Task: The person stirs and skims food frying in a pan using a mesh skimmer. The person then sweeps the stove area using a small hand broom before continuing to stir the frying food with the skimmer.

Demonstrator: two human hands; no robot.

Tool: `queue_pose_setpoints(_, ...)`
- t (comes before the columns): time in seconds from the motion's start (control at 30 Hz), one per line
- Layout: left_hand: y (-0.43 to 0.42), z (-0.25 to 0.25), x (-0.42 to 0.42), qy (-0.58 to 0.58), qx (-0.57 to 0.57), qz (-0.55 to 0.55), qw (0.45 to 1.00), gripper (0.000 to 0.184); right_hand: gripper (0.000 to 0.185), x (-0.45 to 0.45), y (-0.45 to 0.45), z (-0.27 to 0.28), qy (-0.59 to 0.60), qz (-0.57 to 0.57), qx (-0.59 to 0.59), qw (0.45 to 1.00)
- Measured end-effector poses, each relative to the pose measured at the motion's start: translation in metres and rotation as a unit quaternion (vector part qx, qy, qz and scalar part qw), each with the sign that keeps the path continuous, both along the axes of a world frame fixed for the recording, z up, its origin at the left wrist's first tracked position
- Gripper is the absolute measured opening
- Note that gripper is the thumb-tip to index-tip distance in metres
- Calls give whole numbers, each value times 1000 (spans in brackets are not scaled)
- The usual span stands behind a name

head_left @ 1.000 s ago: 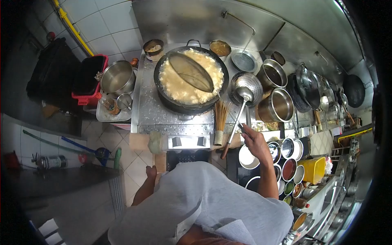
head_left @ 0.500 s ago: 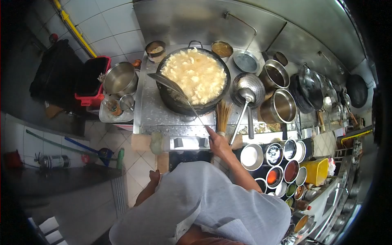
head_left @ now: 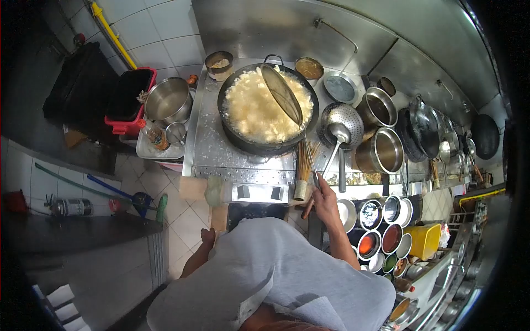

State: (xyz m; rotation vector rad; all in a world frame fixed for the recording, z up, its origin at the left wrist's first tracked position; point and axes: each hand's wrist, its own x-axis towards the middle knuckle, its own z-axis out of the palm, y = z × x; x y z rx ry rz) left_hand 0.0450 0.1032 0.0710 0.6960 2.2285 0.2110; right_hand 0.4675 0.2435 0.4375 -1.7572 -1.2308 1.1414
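My right hand (head_left: pixel 326 202) is closed around the handle of a wire-mesh skimmer (head_left: pixel 280 94). The skimmer's mesh head is tilted over the right half of a large black wok (head_left: pixel 227 122). Pale, battered-looking pieces (head_left: pixel 254 105) fill the wok in bubbling oil. Just beyond my right hand, a bamboo brush (head_left: pixel 302 187) and a perforated ladle (head_left: pixel 341 121) lie on the metal stove top. Low beside the apron, away from the wok, my left hand (head_left: pixel 207 237) looks curled; whatever it may hold is hidden.
Metal pots (head_left: pixel 381 150) stand right of the wok, with several seasoning bowls (head_left: pixel 369 244) nearer me. On the left a steel pot (head_left: pixel 165 100) and a bottle (head_left: pixel 154 135) sit on a white tray (head_left: pixel 146 150). A red bin (head_left: pixel 118 124) stands beside them.
My right hand has moved right and closer to me with the skimmer. The mesh head has swung from the wok's left side to its right half. My left hand stays low.
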Motion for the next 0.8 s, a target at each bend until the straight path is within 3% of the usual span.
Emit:
queue_pose_setpoints(0.17, 5, -8, -1, 1, 6, -54, 999, 49, 48, 10, 3, -59, 85, -10, -75, 994)
queue_pose_setpoints(0.2, 4, -31, -10, -1, 6, -57, 998, 49, 50, 9, 8, -66, 104, -9, -78, 991)
queue_pose_setpoints(0.27, 1, -78, -27, 5, 4, -196, 981, 51, 52, -6, 16, -64, 152, -30, -78, 985)
queue_pose_setpoints(0.37, 23, -32, -9, -15, 13, -72, 997, 53, 54, -16, 23, -41, 283, -46, -133, 949)
queue_pose_setpoints(0.5, 36, -38, -11, 12, 13, -116, 993, 54, 53, -14, 11, -22, 294, -51, -140, 944)
queue_pose_setpoints(0.57, 32, -35, -5, 80, 101, -97, 987, 38, 51, -13, 0, -19, 271, -23, -132, 953)
queue_pose_setpoints(0.67, 27, -26, -4, 66, 80, -81, 991, 37, 51, -14, -10, -3, 240, 6, -152, 959)
queue_pose_setpoints(0.77, 22, -3, -1, -7, -7, -46, 999, 52, 50, -11, -11, -24, 203, 28, -106, 973)
queue_pose_setpoints(0.8, 12, -32, -12, -9, -5, -88, 996, 52, 50, -11, -9, -23, 202, 27, -106, 973)
